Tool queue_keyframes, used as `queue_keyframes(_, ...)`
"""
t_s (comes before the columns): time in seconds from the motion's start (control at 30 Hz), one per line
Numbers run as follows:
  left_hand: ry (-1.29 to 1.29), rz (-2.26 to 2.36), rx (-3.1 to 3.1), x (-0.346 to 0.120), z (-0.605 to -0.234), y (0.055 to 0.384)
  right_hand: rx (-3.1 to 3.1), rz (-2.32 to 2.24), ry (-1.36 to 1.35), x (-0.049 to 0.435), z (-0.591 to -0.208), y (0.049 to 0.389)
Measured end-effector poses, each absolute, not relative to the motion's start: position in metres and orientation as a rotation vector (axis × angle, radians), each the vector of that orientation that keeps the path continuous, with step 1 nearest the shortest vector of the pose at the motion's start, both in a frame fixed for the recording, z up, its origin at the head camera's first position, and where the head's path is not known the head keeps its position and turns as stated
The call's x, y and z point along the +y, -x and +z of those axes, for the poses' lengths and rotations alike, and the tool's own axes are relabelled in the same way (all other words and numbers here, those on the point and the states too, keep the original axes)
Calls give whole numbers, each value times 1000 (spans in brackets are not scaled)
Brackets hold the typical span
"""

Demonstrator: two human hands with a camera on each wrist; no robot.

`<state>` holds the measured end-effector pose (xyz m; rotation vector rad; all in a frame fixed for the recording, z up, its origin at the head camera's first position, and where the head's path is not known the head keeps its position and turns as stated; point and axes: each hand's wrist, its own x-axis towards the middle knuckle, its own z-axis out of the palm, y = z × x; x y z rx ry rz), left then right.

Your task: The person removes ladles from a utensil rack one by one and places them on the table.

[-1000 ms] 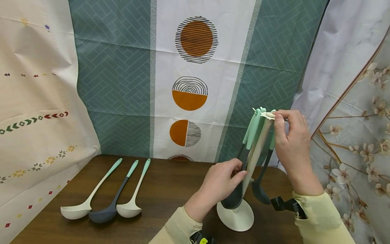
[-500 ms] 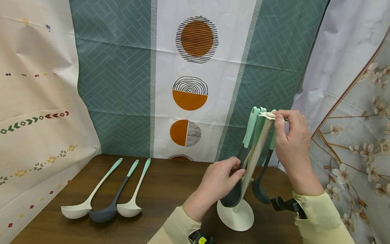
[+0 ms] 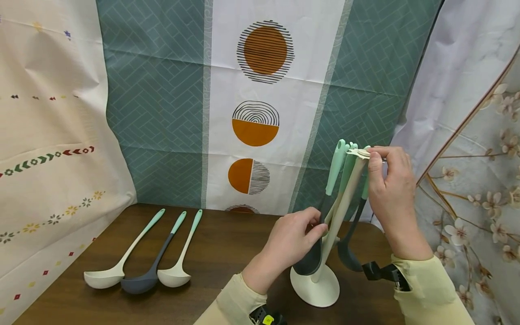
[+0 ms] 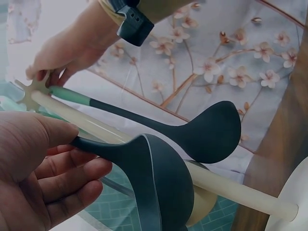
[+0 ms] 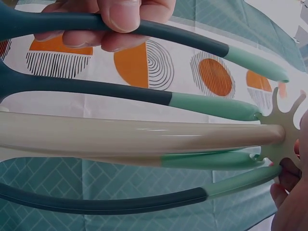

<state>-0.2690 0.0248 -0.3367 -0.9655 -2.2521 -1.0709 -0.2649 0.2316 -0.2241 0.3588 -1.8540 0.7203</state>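
Note:
Thumb and fingers of my left hand [image 3: 290,237] pinch the dark neck of a ladle [image 4: 168,178], just above its bowl. Its mint handle [image 3: 335,167] rises beside the cream utensil stand [image 3: 342,201], and in the right wrist view the handle's tip is apart from the hooks. My right hand [image 3: 392,194] grips the stand's hooked top, partly hiding it. From other hooks hang several ladles, among them a dark one [image 4: 211,132] on the right and one with a mint handle [image 5: 211,160] behind the pole. The stand leans to the right.
On the wooden table [image 3: 231,253], at the left, lie a white ladle [image 3: 103,277], a dark ladle [image 3: 140,283] and another white ladle [image 3: 174,276] side by side. A patterned curtain [image 3: 162,113] rises behind the table, with a floral cloth [image 3: 479,203] at the right.
The mint handle of the ladle in my left hand has come off the hooks, moving slightly up and left. My right hand keeps its hold on the stand's top.

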Motion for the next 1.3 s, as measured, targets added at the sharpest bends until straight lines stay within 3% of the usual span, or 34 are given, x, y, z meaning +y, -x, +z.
queue_keyframes(1.3, 869, -1138, -2294, 2, -335, 273, -1839, 719, -372, 231, -226, 267)
